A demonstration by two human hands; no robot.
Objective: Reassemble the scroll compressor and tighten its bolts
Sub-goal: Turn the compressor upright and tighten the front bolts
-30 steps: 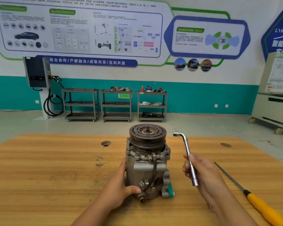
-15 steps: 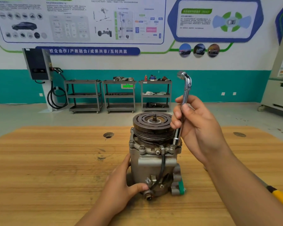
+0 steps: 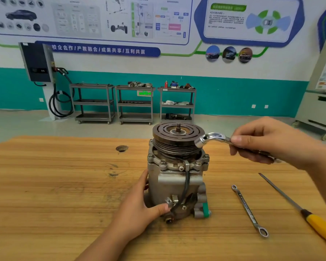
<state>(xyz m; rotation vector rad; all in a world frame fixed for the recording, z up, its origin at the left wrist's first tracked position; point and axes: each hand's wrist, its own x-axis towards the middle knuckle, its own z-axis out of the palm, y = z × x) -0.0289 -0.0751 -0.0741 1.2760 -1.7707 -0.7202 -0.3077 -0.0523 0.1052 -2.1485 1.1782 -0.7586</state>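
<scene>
Compressor: the scroll compressor (image 3: 177, 178) is standing upright on the wooden table (image 3: 64, 185), pulley (image 3: 178, 137) facing up, in the middle in front of the person.
Left hand: the left hand (image 3: 139, 206) is steadying the lower housing, palm lying against its left side and thumb curling round the front near the base, as it was 0.5 s ago.
Right hand: the right hand (image 3: 267, 140) is gripping the L-shaped socket wrench (image 3: 213, 138), fingers curling round its long shaft.
Change: 0.5 s ago the wrench was standing upright, its lower end down at the right side of the flange. Now it is lying roughly level, its bent end hanging just beside the pulley's right rim, off the flange bolts (image 3: 197, 162).
Meaning: the person is probably flipping the tool to seat the short end on a bolt for more leverage, so tightening is likely still going on.
Nearby: 1 ring spanner (image 3: 249, 210) and 1 yellow-handled screwdriver (image 3: 318, 221) are lying untouched on the table to the right.
</scene>
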